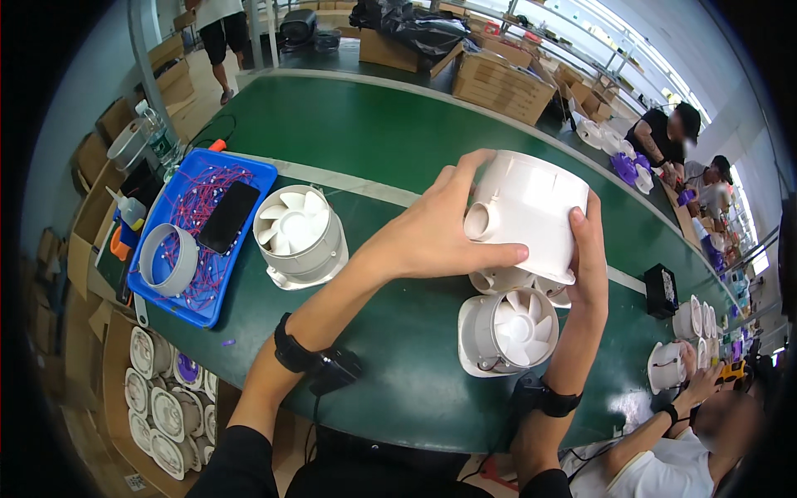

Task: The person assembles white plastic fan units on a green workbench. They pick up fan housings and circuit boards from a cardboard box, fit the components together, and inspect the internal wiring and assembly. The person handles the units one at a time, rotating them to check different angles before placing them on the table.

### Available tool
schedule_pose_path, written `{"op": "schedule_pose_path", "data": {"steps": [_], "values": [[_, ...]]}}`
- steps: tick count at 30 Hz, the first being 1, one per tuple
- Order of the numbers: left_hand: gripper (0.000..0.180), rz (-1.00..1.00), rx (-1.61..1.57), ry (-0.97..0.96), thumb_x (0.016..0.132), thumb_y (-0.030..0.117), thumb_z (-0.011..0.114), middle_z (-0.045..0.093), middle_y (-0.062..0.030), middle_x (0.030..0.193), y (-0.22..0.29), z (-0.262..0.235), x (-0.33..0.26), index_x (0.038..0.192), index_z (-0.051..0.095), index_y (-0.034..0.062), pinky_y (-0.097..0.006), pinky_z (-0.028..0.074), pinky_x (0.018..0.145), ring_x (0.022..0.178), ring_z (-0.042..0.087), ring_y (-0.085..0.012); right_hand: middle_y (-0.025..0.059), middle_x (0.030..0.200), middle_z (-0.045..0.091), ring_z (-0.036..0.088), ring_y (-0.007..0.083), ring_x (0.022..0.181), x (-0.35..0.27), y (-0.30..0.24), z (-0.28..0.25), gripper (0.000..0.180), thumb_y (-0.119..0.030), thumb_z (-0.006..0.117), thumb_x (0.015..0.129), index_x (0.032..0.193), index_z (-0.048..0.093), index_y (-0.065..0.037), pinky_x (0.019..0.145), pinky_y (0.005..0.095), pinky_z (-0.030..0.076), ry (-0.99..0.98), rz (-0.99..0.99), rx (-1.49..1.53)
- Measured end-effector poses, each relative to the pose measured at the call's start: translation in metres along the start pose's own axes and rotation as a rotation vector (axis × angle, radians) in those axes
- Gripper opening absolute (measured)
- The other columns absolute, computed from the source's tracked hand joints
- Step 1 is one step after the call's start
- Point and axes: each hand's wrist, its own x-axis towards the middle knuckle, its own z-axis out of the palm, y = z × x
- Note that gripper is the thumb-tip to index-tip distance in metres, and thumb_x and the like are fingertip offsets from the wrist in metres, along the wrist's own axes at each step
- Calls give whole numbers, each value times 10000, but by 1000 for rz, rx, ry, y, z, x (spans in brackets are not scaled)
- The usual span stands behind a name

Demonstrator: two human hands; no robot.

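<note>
A white cylindrical fan housing (535, 212) with a short side spout is raised above the green table, between my two hands. My left hand (444, 220) grips its left side, thumb across the lower front. From the right, my right hand (589, 257) wraps round the wall, some fingers hidden behind it. Just below lies a white fan (515, 330) on its side, blades showing. More white fan parts (501, 280) are partly covered by the raised housing. Left of my left forearm, another bladed fan (299, 232) stands upright on its flange.
At left, a blue tray (217, 309) holds red wires, a black phone (230, 217) and a grey ring (168, 260). A carton of fans (170, 398) stands below the table's left edge. At right are a black block (661, 290) and a co-worker's hand (701, 386) near a yellow tool.
</note>
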Motion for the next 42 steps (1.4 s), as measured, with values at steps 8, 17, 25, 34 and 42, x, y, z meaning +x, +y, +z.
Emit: {"op": "schedule_pose_path", "data": {"steps": [8, 17, 25, 34, 42], "values": [[1104, 8, 92, -117, 704, 460, 808, 436, -302, 1365, 3, -9, 0, 1478, 201, -41, -431, 434, 1005, 1220, 503, -371, 276, 1121, 589, 656, 294, 969, -6, -13, 2, 788, -244, 736, 823, 1401, 242, -38, 789, 376, 567, -18, 26, -86], [1182, 85, -18, -138, 630, 341, 870, 369, -210, 1463, -6, -18, 2, 1540, 154, 98, -456, 355, 1093, 1312, 431, -344, 273, 1136, 586, 656, 293, 967, -8, -16, 12, 792, -259, 735, 822, 1407, 245, -47, 803, 372, 566, 17, -59, -64], [1152, 536, -75, -77, 535, 254, 900, 453, -125, 1388, 0, -28, 5, 1501, 288, 118, -417, 382, 1061, 1282, 452, -304, 172, 1191, 627, 652, 256, 1007, -14, -4, -1, 527, -412, 495, 968, 1274, 538, 16, 919, 372, 530, -53, 237, 669], [988, 520, 401, 124, 485, 249, 866, 506, -156, 1275, 4, -18, 4, 1360, 443, 75, -452, 513, 875, 1160, 518, -350, 176, 1316, 517, 555, 265, 1155, -8, -18, 13, 583, -296, 572, 944, 1422, 362, -36, 953, 353, 454, -145, 144, -75], [928, 446, 406, 118, 486, 194, 844, 521, -178, 1272, 11, -12, 1, 1329, 476, 69, -444, 481, 944, 1178, 513, -370, 241, 1247, 544, 582, 289, 1115, -15, -14, 32, 880, -324, 797, 763, 1440, 315, -33, 922, 355, 482, -107, -24, -490]]}}
